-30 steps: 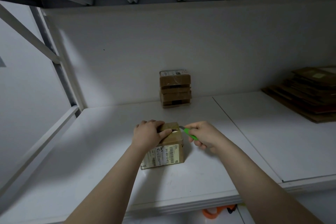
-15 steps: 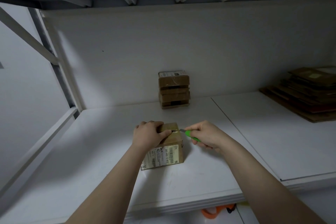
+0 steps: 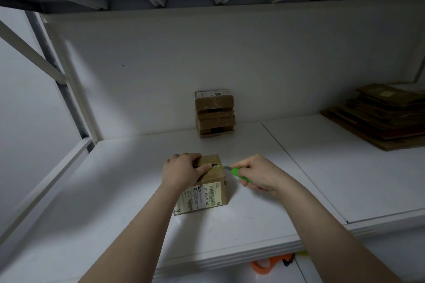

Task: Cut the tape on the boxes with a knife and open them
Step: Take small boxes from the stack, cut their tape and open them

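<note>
A small brown cardboard box (image 3: 207, 187) with a white barcode label stands on the white shelf (image 3: 128, 190) in front of me. My left hand (image 3: 184, 173) grips its top left side, thumb lying across the taped top. A dark slit shows in the tape by the thumb. My right hand (image 3: 257, 173) holds a green knife (image 3: 238, 173) by the handle, its short blade pointing at the box's upper right edge, just off the cardboard.
A stack of taped brown boxes (image 3: 215, 114) stands against the back wall. Flattened cardboard (image 3: 386, 117) lies piled at the far right. An orange object (image 3: 269, 264) shows below the shelf's front edge. A metal frame runs along the left.
The knife has drawn a little to the right, off the box top toward its right edge. My left hand stays on the box.
</note>
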